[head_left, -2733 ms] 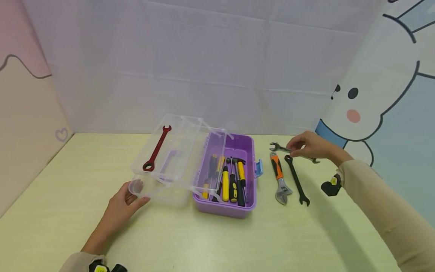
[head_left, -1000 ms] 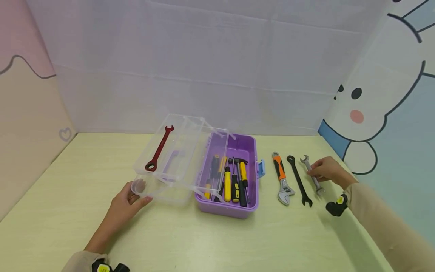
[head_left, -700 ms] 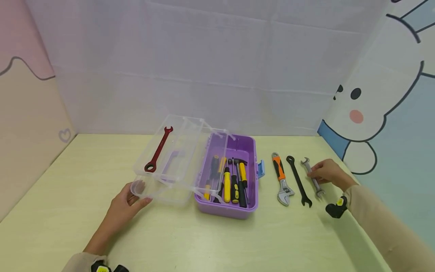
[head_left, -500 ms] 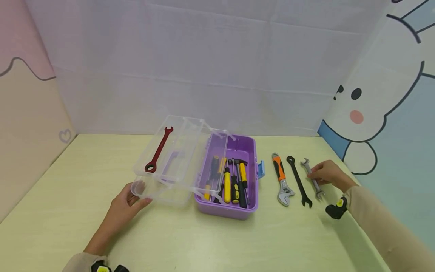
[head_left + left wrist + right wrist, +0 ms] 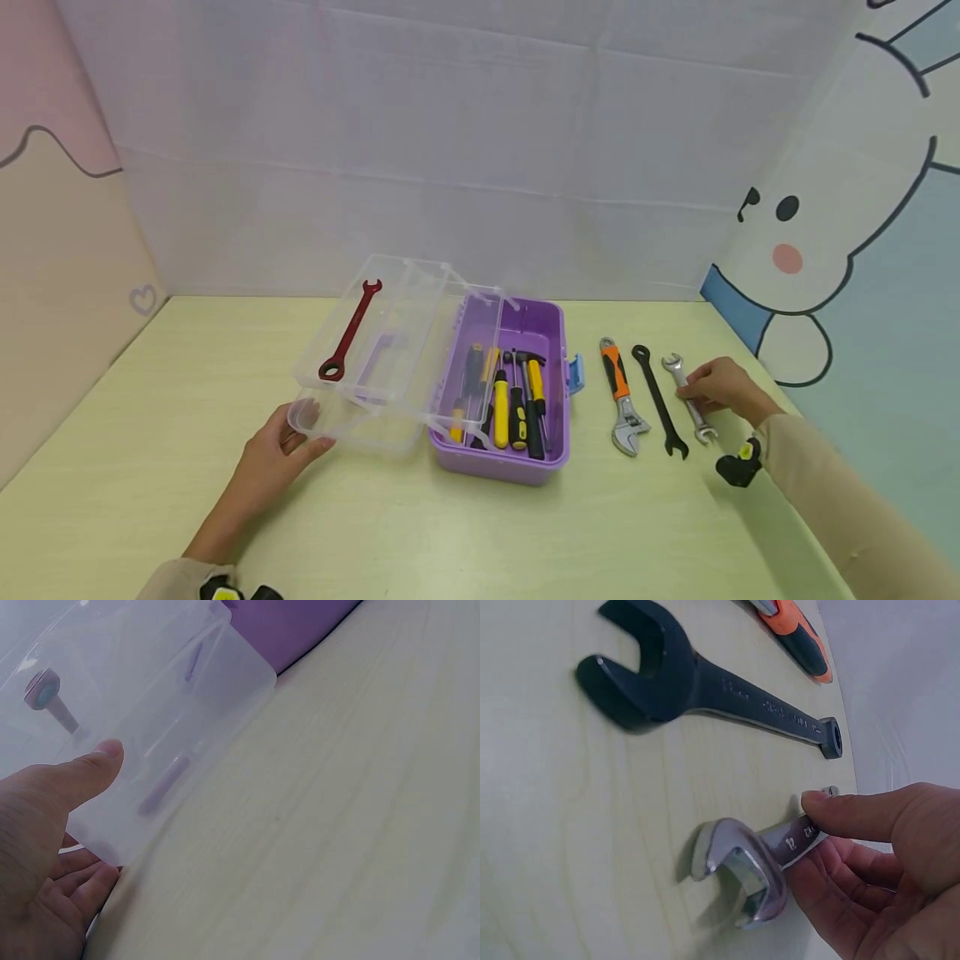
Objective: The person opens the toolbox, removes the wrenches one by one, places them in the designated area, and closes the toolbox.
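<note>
My right hand (image 5: pixel 726 386) pinches a silver double open-end wrench (image 5: pixel 787 838) between thumb and fingers, low over the table or on it. To its left lie a black combination wrench (image 5: pixel 660 402) and an adjustable wrench (image 5: pixel 621 396) with an orange and black handle. My left hand (image 5: pixel 272 457) grips the near left corner of a toolbox's clear plastic lid (image 5: pixel 202 712), thumb on top and fingers below. A red combination wrench (image 5: pixel 350 330) rests on the clear plastic. Inside the purple toolbox (image 5: pixel 495 472) are a hammer (image 5: pixel 536 379) and several yellow and black screwdrivers (image 5: pixel 501 410).
A blue latch (image 5: pixel 575 373) sticks out from the toolbox's right side. The pale wooden table (image 5: pixel 450 542) ends at a white cloth wall (image 5: pixel 465 150) behind, with printed panels at both sides. The open lid leans out to the left of the box.
My right hand has brought the silver wrench nearer and turned it from crosswise to roughly parallel with the black wrench, on its right. My left hand keeps its place on the lid.
</note>
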### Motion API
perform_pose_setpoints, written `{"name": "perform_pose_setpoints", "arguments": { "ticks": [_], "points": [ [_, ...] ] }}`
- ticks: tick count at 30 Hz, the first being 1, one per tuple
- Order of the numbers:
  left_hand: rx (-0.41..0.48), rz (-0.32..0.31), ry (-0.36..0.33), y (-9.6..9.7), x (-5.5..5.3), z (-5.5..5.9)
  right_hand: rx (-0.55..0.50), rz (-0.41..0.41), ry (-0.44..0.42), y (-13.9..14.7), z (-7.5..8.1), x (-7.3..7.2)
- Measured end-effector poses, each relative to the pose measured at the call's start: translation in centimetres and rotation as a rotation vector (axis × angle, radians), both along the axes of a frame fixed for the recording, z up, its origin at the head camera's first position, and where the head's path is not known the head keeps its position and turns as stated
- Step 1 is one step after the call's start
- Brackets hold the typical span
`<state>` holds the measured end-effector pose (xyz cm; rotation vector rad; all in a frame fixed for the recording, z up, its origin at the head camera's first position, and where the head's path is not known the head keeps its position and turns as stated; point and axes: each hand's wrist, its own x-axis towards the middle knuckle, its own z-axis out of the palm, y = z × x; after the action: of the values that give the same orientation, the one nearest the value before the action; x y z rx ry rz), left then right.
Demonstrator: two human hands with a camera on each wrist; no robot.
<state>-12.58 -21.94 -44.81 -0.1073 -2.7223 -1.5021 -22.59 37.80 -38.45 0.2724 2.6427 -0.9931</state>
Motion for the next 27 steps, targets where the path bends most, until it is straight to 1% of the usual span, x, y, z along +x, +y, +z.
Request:
{"name": "perform_pose_setpoints", "arguments": {
  "ticks": [6, 17, 27],
  "points": [
    [0.005, 0.001, -0.019, 0.05, 0.03, 0.09, 0.027, -0.019, -0.009, -0.16, -0.1, -0.01],
    [0.007, 0.01, -0.022, 0.03, -0.08, -0.19, 0.008, -0.049, -0.053, -0.43, 0.35, -0.07],
    [-0.004, 0.013, -0.022, 0.1, -0.15, -0.03, 0.01, -0.06, -0.074, -0.43, 0.23, -0.3]
  ]
}}
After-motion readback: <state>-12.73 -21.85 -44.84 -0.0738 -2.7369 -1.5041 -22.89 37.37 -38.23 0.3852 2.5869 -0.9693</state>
